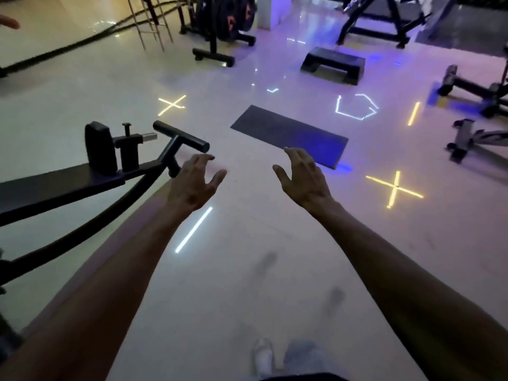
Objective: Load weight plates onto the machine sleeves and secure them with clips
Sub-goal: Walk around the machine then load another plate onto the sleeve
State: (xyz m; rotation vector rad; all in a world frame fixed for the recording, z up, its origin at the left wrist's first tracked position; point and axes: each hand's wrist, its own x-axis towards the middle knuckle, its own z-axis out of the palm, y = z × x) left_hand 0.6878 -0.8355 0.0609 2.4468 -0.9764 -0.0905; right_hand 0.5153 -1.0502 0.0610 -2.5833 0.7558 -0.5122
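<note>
Both arms extend forward over the pale glossy floor (247,257). Left hand (192,185): grip wide open, fingers spread and curled slightly, holding nothing, touching nothing. Right hand (303,180): grip likewise wide open, fingers splayed, empty. The two hands are apart, palms facing down and inward. The left hand hovers just beside the black T-shaped handle (180,137) of a machine (68,185) at frame left; contact not seen. On that machine: one black pad (99,148), one clamp block with a pull pin (127,149), one short silver stub (149,136) protruding from the block. No plate sits on it. Weight plates (228,16): dark discs with orange markings hang on a plate rack (213,50) at the far top of the view, well apart from both hands; several plates, exact count blurred. Clips not discernible. Floor items counted: one dark mat (288,133) beyond the right hand, one black step platform (332,64) farther back, two yellow X reflections, one white line reflection below the left hand. More machine frames (478,97) stand at the right edge. One white shoe (262,356) and a pale trouser leg (302,356) show at the bottom. Another person's fingertips (9,22) enter at the top left corner.
</note>
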